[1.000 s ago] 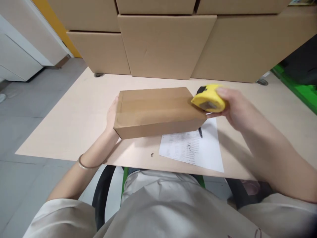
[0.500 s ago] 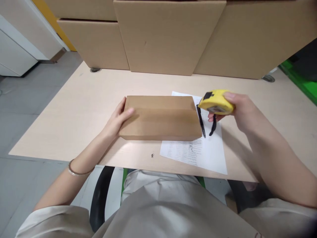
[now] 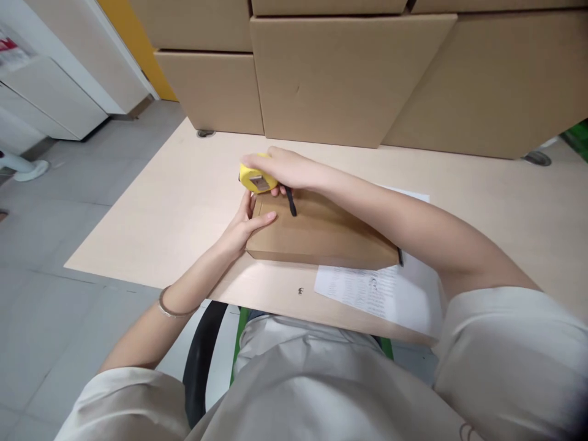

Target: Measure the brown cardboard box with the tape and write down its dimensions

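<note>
A brown cardboard box [image 3: 316,236] lies flat on the table, its right part over a printed sheet of paper [image 3: 367,291]. My left hand [image 3: 248,223] grips the box's left end, thumb on top and fingers along the side. Above the box's far left corner, my right hand [image 3: 285,168] is closed around a yellow tape measure [image 3: 258,177]. The tape measure's black wrist strap [image 3: 291,201] hangs down over the box top. My right forearm reaches across the box and hides part of its far right side. Only the tip of a black pen [image 3: 400,256] shows at the box's right end.
Large cardboard boxes [image 3: 331,79] are stacked along the far edge of the pale table [image 3: 151,226]. A small dark mark [image 3: 301,291] is on the tabletop near the front edge. A black chair armrest [image 3: 204,355] stands below the table, left of my lap.
My right hand has carried the tape measure leftward, from beyond the box's right end to its far left corner. My left hand still holds the box. The view has shifted somewhat.
</note>
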The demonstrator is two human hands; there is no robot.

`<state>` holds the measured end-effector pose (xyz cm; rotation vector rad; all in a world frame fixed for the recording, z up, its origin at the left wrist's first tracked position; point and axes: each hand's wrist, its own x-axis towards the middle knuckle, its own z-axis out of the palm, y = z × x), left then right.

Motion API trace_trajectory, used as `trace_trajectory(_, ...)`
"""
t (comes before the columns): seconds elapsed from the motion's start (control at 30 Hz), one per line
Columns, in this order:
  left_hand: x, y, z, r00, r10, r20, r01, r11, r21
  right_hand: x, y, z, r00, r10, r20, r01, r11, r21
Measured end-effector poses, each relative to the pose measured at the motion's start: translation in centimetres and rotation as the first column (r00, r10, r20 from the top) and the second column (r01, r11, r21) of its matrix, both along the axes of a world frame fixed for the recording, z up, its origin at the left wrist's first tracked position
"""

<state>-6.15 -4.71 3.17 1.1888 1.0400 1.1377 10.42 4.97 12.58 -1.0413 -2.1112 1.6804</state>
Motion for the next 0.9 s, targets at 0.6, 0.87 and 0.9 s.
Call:
trace_trajectory(0.6,-0.5,-0.2,0.6,0.993,-0.009,-0.116,-0.006,0.992,-0.126,19.7,-3.1,-0.8,0.848,-0.528,0.054,0.518,0.845,0.135)
trace_trajectory(0.87,-1.5,0.4,-0.5,0.984,0.009,-0.179,-0.022,0.997,-0.068,23.0,-4.9,-2.1,0.757,-0.651,0.059,0.646,0.759,0.084)
trace_trajectory(0.9,-1.4,0.3,-0.4,0.983,0.015,-0.182,-0.029,0.997,-0.076,22.9,-4.9,-2.3,0.759,-0.65,0.047,0.646,0.76,0.077)
